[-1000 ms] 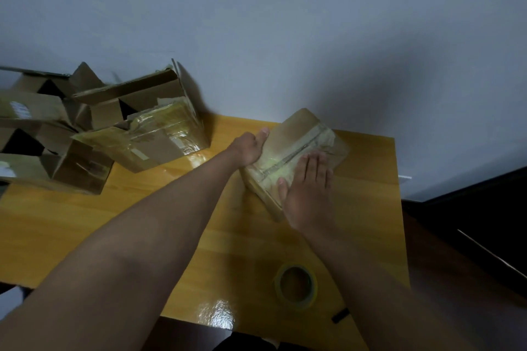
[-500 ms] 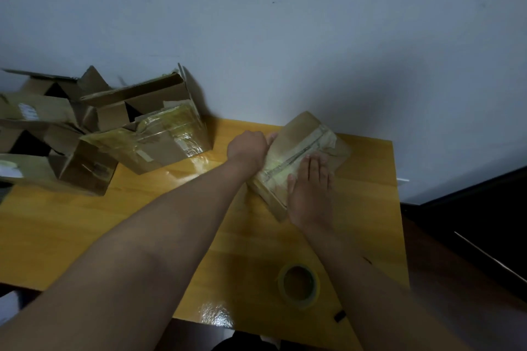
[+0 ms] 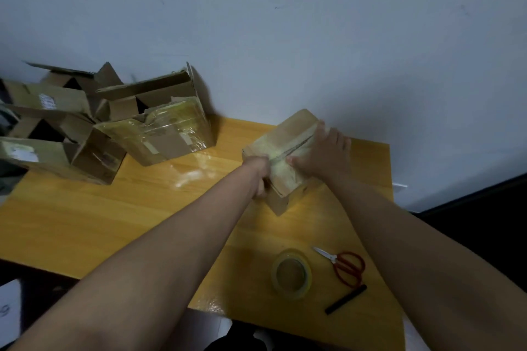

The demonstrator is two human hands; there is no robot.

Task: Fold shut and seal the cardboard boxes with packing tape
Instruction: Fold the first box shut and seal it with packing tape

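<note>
Head view: right hand [image 3: 325,155] flat on taped box [image 3: 288,139], left hand [image 3: 261,172] gripping its side.

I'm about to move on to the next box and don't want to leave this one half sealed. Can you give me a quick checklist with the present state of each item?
1. Small box flaps folded shut: ok, the top lies flat.
2. Tape over the top seam: ok, a glossy strip runs along it.
3. Tape pressed down at the near end: cannot tell; the left hand covers that edge.
4. Box held steady: ok, the right hand lies flat on top.
5. Tape roll and scissors within reach: ok, both lie on the table near you.
6. Open boxes waiting: not ok, flaps still up.
</note>
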